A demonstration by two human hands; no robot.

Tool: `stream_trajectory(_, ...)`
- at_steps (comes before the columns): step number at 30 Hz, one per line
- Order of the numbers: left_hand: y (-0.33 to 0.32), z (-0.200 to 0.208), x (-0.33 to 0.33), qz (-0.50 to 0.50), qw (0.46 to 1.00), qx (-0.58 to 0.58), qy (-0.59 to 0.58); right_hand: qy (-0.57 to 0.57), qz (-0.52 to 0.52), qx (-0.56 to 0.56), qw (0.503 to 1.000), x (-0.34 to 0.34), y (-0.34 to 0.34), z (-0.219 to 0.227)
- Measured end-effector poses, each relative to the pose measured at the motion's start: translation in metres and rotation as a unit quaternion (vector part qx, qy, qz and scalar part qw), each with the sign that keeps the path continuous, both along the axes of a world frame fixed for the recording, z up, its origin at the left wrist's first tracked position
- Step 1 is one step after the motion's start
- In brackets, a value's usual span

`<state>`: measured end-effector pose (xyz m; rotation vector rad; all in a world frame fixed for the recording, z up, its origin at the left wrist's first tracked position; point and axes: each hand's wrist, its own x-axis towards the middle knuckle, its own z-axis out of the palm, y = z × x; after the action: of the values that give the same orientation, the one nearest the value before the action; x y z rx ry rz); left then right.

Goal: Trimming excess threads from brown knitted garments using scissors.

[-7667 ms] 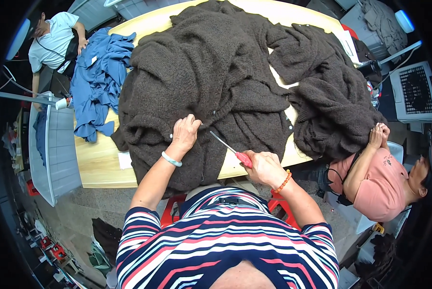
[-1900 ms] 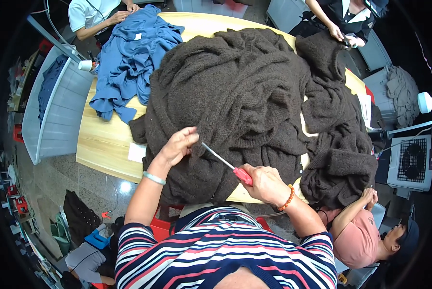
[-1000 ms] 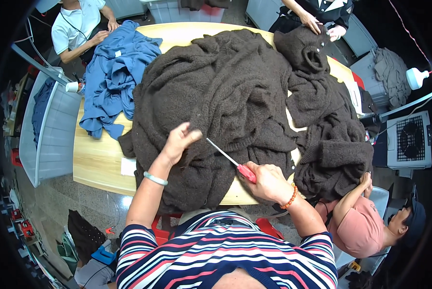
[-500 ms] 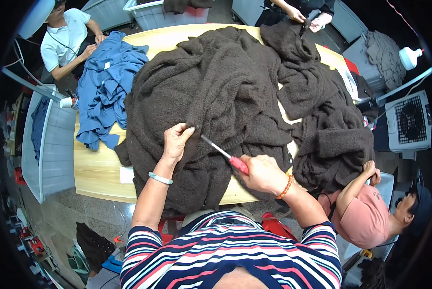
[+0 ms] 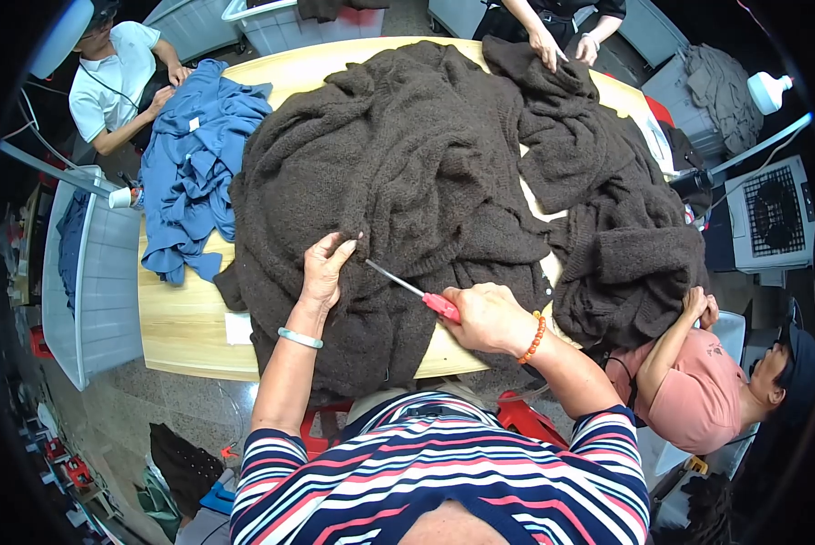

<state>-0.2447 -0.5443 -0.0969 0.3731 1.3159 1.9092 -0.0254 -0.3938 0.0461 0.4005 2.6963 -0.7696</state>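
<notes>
Surface [image 5: 185, 341]: one, pale wood grain, curved by the lens, its near edge before the wearer.

Brown knitwear [image 5: 335, 168]: large rumpled heap, centre of the surface, overhanging the near edge.

Left hand [image 5: 324, 271]: pale bangle [image 5: 300, 338] at wrist; thumb and forefinger drawn together, pinching a fold of the brown knitwear at the heap's near side.

Right hand [image 5: 491, 318]: orange bead bracelet [image 5: 535, 338] at wrist; fingers curled closed around the handle of a red-handled tool [image 5: 442, 306]. Slim metal shaft aimed up and leftward, its tip near the left fingertips, over the knitwear.

Second brown pile [image 5: 639, 250]: right part of the surface, reaching its far edge.

Blue garments [image 5: 194, 168]: loose pile, left side, with a small white tag.

Paper slip [image 5: 238, 328]: white, just beside the heap, left.

Plastic tub [image 5: 108, 291]: pale, off the left end.

Co-workers, three: white shirt [image 5: 112, 86], hands at the blue garments; dark top [image 5: 566, 27], far side, hands at the second brown pile; pink top [image 5: 694, 395], right, hands together beside that pile.
</notes>
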Motion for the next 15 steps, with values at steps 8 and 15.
stream_trajectory(8,-0.002,-0.011,0.011,0.066,0.987,0.031,-0.143,-0.014,-0.002,0.007,1.0,0.003,-0.012,0.0)
stream_trajectory(15,-0.018,-0.014,0.022,0.017,0.989,0.063,-0.133,-0.059,0.006,-0.012,0.998,0.009,-0.036,0.006)
